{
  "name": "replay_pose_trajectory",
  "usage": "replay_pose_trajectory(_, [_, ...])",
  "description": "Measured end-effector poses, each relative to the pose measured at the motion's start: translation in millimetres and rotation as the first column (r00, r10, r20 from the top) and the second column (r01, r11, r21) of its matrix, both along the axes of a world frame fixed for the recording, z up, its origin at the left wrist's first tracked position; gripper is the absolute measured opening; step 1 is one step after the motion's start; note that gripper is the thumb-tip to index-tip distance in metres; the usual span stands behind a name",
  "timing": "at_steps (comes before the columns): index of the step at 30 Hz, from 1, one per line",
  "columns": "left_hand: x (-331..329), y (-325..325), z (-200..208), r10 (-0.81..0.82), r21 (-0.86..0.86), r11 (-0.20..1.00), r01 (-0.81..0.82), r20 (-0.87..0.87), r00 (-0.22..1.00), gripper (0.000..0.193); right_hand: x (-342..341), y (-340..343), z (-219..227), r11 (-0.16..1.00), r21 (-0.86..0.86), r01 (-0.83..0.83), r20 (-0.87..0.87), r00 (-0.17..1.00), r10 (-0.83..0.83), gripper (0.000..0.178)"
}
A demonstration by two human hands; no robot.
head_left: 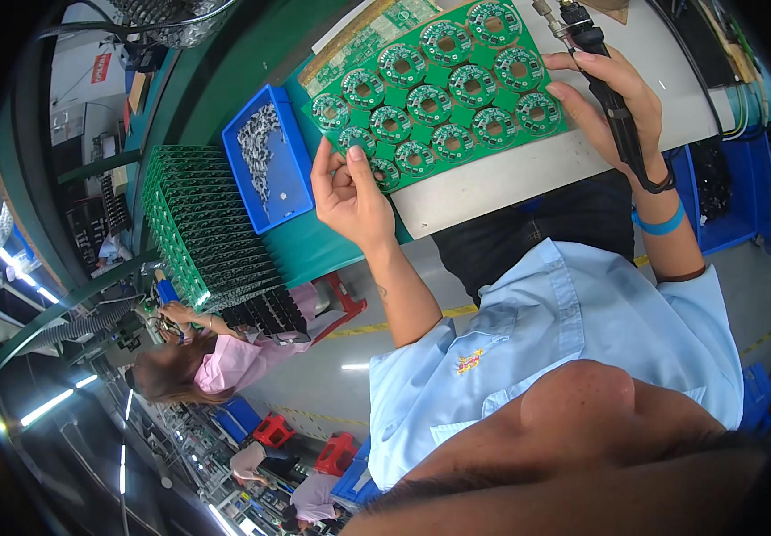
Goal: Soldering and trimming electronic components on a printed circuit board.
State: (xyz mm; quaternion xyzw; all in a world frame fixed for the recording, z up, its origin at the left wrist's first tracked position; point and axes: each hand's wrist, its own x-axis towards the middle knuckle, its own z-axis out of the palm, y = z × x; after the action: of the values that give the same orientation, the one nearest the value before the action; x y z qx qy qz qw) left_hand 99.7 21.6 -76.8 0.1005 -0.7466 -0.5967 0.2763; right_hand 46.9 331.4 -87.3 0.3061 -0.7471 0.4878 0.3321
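Note:
A green circuit board panel [463, 117], with several round boards set in it in rows, lies tilted over the work surface in front of me. My left hand [356, 198] grips its near left corner, thumb on top and fingers curled at the edge. At the panel's right end, my right hand [643, 105] has its thumb and index finger by the edge. That same hand holds a black-handled tool [616, 116] with a metal tip, resembling a soldering iron, pointing away from me. A blue band [662, 221] circles my right wrist.
A blue tray [294, 152] of small metal parts stands to the left. Beside it, green boards [167, 219] are stacked in a rack. Another board [359, 55] lies behind the panel. Blue bins [732, 234] are at right. A co-worker in pink [238, 362] sits at lower left.

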Motion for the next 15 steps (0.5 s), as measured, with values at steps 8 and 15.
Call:
replay_pose_trajectory(8, [1.1, 0.0, 1.6, 0.008, -0.024, 1.0, -0.008, 0.018, 1.0, 0.04, 1.0, -1.1, -2.0, 0.999, -0.043, -0.028, 0.033, 0.999, 0.029, 0.061])
replay_pose_trajectory(15, [1.6, 2.4, 3.8, 0.026, -0.02, 0.999, -0.026, -0.006, 1.0, 0.04, 2.7, -1.1, -1.7, 0.999, -0.048, -0.024, 0.023, 0.999, 0.025, 0.063])
